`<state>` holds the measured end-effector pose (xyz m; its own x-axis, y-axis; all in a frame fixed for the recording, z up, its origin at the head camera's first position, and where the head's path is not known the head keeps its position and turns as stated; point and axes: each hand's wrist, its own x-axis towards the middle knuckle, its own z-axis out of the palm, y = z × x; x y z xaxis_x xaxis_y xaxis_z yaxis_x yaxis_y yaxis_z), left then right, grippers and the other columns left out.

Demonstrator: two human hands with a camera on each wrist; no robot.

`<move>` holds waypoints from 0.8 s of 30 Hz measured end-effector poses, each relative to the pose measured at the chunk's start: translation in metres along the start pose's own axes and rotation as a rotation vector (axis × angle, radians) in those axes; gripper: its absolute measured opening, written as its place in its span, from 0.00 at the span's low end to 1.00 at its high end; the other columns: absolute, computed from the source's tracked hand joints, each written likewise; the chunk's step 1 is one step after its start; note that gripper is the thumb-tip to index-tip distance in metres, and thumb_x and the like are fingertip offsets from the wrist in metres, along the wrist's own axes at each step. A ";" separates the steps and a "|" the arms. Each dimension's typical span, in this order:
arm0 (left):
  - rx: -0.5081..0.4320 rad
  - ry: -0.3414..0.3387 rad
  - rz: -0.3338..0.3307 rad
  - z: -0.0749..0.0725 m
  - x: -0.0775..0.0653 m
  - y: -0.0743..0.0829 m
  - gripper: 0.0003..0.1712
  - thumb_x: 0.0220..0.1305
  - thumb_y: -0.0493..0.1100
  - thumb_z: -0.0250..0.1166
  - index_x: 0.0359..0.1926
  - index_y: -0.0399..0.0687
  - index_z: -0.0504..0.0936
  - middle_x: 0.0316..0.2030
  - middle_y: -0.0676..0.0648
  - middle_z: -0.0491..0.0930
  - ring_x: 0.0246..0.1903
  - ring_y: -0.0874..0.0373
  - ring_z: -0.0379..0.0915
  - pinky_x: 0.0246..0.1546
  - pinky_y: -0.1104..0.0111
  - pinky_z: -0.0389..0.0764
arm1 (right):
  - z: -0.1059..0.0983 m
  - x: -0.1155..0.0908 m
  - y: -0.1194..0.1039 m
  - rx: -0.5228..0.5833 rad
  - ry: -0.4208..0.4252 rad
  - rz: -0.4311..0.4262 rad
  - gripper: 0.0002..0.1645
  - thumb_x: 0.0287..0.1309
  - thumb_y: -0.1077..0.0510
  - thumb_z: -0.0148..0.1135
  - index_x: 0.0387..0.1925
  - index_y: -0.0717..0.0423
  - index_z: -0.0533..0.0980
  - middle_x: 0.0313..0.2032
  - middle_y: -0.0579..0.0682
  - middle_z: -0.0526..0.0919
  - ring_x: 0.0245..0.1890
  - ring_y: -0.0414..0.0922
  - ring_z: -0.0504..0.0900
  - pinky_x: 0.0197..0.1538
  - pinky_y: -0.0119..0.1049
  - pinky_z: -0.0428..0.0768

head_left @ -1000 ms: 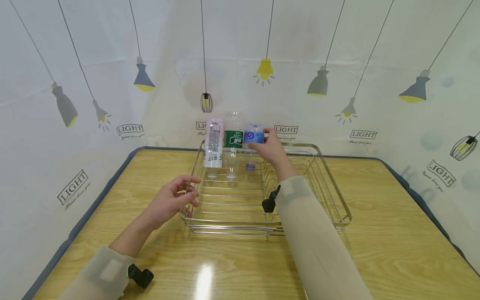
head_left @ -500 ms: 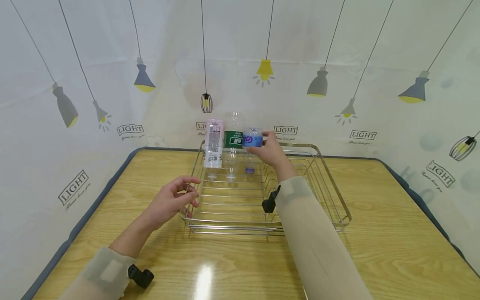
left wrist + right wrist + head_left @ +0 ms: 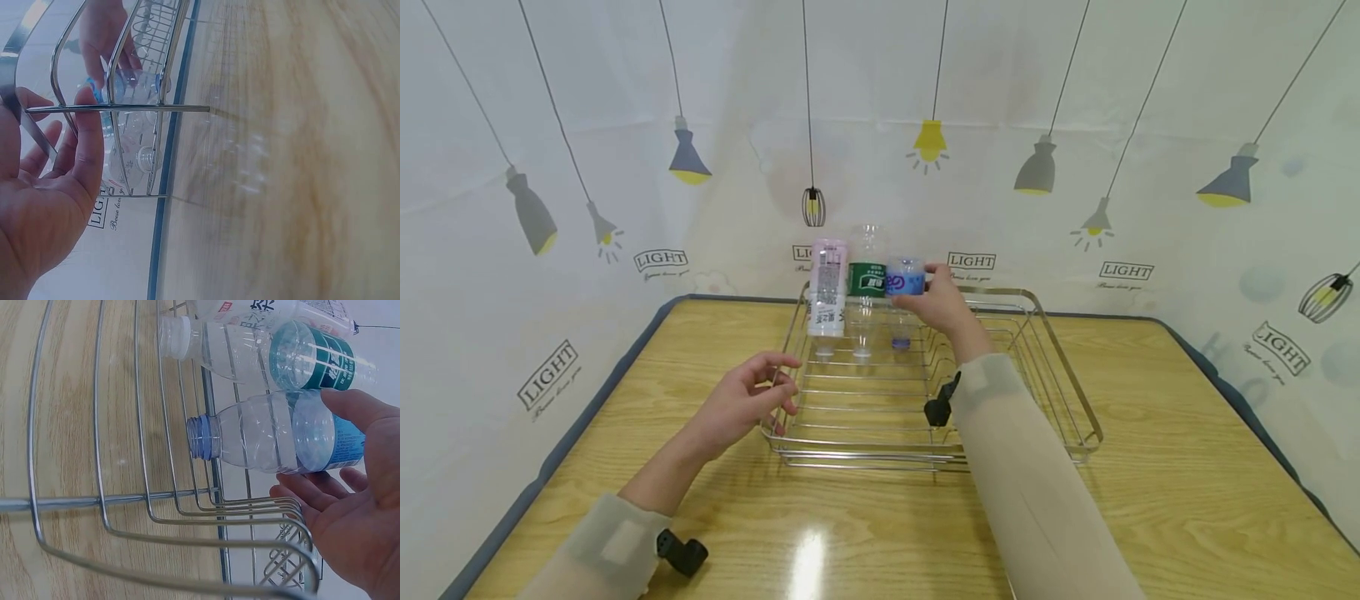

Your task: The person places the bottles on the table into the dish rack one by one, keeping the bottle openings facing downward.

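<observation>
My right hand [image 3: 942,301] holds a small clear bottle [image 3: 906,277] with a blue label, thumb on one side and fingers on the other. This bottle is upside down in the rack, its bluish neck [image 3: 201,436] pointing down. Beside it, also neck down, stand a taller clear bottle with a green label [image 3: 868,279] and a pink-and-white bottle [image 3: 828,287]. My left hand [image 3: 747,400] is at the left side of the metal wire dish rack [image 3: 865,446], its fingers curled around the side wires [image 3: 112,107].
The rack stands on a wooden table [image 3: 1187,433] with a dark blue edge strip. Bent wire dividers [image 3: 250,531] run through its middle, right of the bottles. Close behind hangs a pale curtain [image 3: 880,100] printed with lamps.
My right hand has lowered the blue-labelled bottle a little and shifted it slightly left toward the green-labelled one. My left hand and the rack stay put.
</observation>
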<state>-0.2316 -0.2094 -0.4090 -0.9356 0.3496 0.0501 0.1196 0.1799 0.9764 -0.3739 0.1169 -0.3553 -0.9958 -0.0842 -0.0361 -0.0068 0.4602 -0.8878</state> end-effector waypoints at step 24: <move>0.105 0.023 0.052 -0.002 -0.001 0.002 0.22 0.80 0.39 0.63 0.70 0.40 0.75 0.50 0.34 0.78 0.41 0.51 0.86 0.35 0.66 0.88 | -0.029 -0.017 -0.034 0.134 0.170 -0.101 0.52 0.75 0.41 0.67 0.86 0.50 0.51 0.81 0.59 0.65 0.79 0.59 0.69 0.78 0.57 0.74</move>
<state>-0.2306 -0.2110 -0.4070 -0.9344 0.3399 0.1063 0.2012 0.2574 0.9451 -0.3597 0.1284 -0.3107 -0.9917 0.0316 0.1243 -0.1067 0.3344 -0.9364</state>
